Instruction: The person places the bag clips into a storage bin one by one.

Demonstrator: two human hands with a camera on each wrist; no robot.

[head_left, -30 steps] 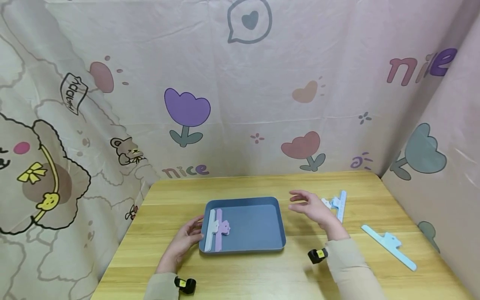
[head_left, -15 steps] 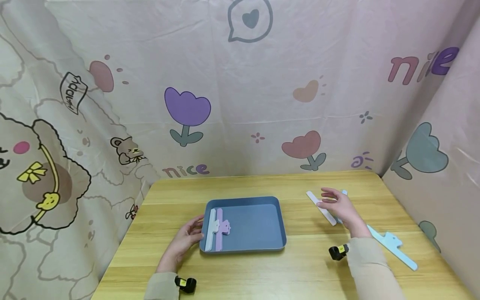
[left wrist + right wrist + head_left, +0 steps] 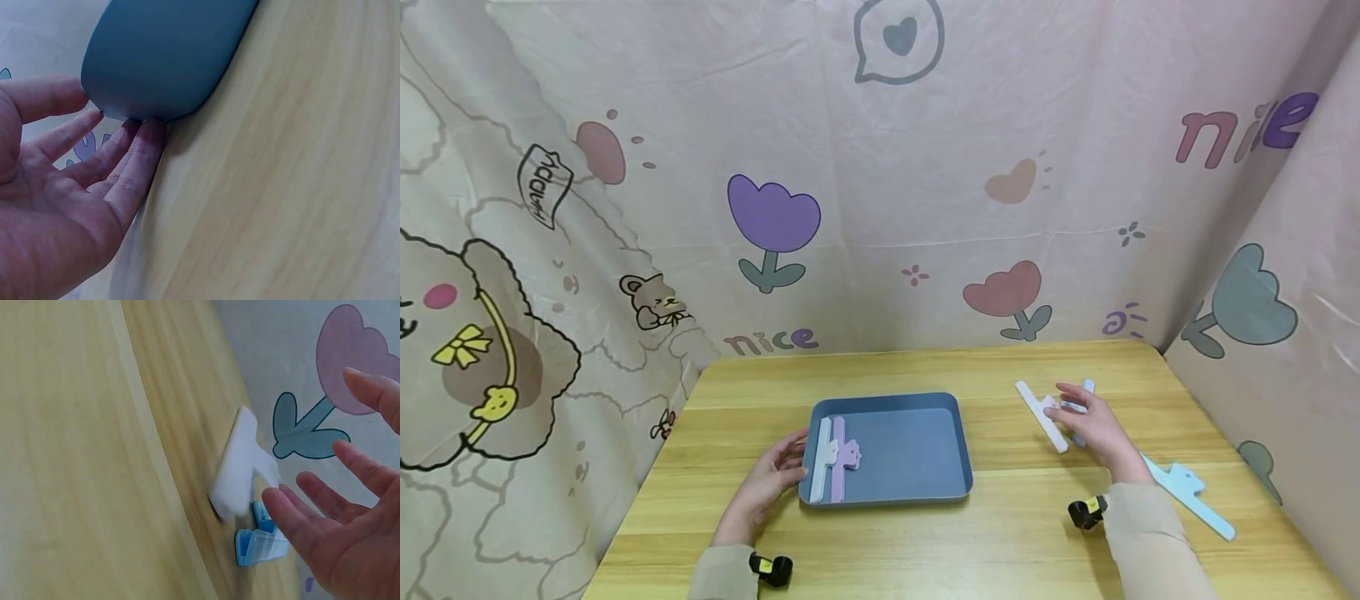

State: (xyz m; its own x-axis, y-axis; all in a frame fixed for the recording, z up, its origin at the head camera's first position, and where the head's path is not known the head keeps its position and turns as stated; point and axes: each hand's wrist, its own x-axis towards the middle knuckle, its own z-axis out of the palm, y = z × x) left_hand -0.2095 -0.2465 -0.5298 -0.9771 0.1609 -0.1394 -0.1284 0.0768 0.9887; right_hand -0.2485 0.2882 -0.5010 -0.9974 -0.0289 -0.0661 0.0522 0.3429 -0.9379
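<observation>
My left hand (image 3: 769, 479) touches the left end of a blue-grey rectangular tray (image 3: 910, 467). In the left wrist view its fairly straight fingers (image 3: 134, 165) rest against the tray's end wall. Inside the tray, at its left side, lie a white bag clip (image 3: 822, 467) and a purple bag clip (image 3: 838, 479), side by side. My right hand (image 3: 1097, 429) is over a white bag clip (image 3: 1039, 415) and a blue bag clip (image 3: 1088, 387), partly covering both. Its fingers are spread and loosely bent in the right wrist view, with nothing held.
A light blue bag clip (image 3: 1198, 504) lies slantwise at the table's right, partly behind the right forearm. The wooden table (image 3: 925, 558) is bounded by a patterned curtain (image 3: 880, 300) at the back and on both sides.
My right hand has moved right, from beside the tray to the white and blue clips, uncovering the white clip's bar. The left hand and the tray have stayed in place.
</observation>
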